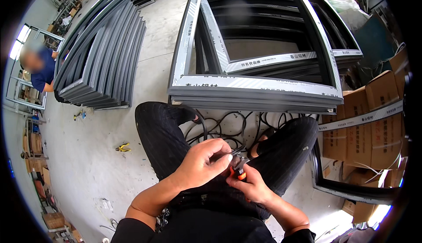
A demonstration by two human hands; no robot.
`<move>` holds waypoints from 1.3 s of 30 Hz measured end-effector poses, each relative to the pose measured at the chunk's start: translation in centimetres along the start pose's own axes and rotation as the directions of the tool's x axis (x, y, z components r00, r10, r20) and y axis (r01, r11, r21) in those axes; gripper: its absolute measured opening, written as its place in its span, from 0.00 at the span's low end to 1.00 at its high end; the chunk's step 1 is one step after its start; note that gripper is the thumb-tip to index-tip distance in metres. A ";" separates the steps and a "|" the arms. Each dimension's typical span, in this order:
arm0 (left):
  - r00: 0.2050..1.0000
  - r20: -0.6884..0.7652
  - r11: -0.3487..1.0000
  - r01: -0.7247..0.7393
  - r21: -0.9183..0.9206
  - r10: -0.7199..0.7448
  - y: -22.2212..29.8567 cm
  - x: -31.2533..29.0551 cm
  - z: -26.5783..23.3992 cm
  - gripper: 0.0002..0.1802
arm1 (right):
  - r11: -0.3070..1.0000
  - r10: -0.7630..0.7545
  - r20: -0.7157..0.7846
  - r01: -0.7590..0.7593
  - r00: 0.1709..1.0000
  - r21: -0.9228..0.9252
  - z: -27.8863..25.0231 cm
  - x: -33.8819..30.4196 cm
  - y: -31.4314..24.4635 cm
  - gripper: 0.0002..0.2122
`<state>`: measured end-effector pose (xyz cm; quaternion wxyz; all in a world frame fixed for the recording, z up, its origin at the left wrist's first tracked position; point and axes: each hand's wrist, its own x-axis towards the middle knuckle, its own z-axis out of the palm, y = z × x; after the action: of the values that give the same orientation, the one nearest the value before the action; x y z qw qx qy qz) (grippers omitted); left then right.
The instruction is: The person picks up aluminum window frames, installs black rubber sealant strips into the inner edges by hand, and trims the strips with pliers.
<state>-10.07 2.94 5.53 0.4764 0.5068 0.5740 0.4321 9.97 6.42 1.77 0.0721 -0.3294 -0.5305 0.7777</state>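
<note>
My left hand (203, 160) is closed, thumb and fingers pinched on a black rubbery strip (204, 126) that runs down to it from the coils on the floor. My right hand (252, 185) wraps round pliers with orange-and-black handles (238, 172). Their metal head points up and sits close to my left fingertips, near the strip's end; whether the jaws touch the strip I cannot tell. Both hands are above my lap, between my knees. More of the black strip lies in loose loops (224, 126) on the floor between my feet.
Stacked dark window frames with printed white film (259, 89) stand right ahead of my knees. More frames (107, 54) lean at the left, beside a person in blue (40, 69). Yellow-handled pliers (123, 147) lie on the floor. Cardboard boxes (369, 133) and a frame (351, 190) are at the right.
</note>
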 end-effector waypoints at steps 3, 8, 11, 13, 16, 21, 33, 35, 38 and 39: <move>1.000 0.019 0.990 0.002 0.142 -0.005 0.7 -0.1 -0.6 0.06 | 0.989 -0.107 -0.046 0.102 0.993 -0.103 0.1 0.4 0.5 0.13; 0.997 0.065 0.951 0.018 0.308 -0.040 1.6 -0.1 -1.4 0.06 | 0.984 -0.070 -0.060 0.059 0.996 -0.168 0.1 1.3 0.5 0.15; 0.991 0.129 0.905 -0.072 0.418 0.019 1.3 0.1 -2.0 0.07 | 0.748 -0.492 -0.100 0.361 0.865 -0.557 -0.4 2.4 2.4 0.20; 0.989 0.147 0.901 -0.076 0.426 0.014 1.5 0.3 -2.2 0.08 | 0.653 -0.542 -0.064 0.372 0.838 -0.660 -0.5 2.2 1.2 0.21; 0.984 0.175 0.883 -0.084 0.463 0.002 1.4 0.5 -2.4 0.08 | 0.580 -0.540 -0.029 0.346 0.841 -0.738 -0.7 2.1 -0.4 0.25; 0.974 0.222 0.850 -0.075 0.521 -0.051 1.1 1.1 -2.5 0.09 | 0.498 -0.618 -0.036 0.356 0.785 -0.791 -0.9 2.4 -0.4 0.14; 0.965 0.261 0.820 -0.170 0.546 0.026 0.7 1.5 -1.6 0.07 | 0.360 -0.454 -0.277 -0.110 0.847 -0.926 -3.6 -1.9 0.4 0.12; 0.983 0.164 0.867 -0.154 0.475 0.084 0.9 1.6 -2.8 0.06 | 0.279 -0.306 -0.319 -0.236 0.897 -0.931 -4.6 -4.6 1.7 0.12; 0.980 0.077 0.907 -0.200 0.370 0.184 1.4 1.9 -3.1 0.07 | 0.161 -0.142 -0.200 -0.177 0.969 -0.971 -3.2 -8.4 4.3 0.16; 0.963 0.070 0.896 -0.269 0.354 0.261 1.4 2.1 -2.8 0.07 | 0.105 -0.102 -0.136 -0.126 0.985 -0.987 -2.5 -9.0 4.8 0.19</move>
<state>-12.62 5.14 7.13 0.3182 0.6634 0.5639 0.3750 19.60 2.15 0.94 -0.1284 -0.3618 -0.9032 0.1919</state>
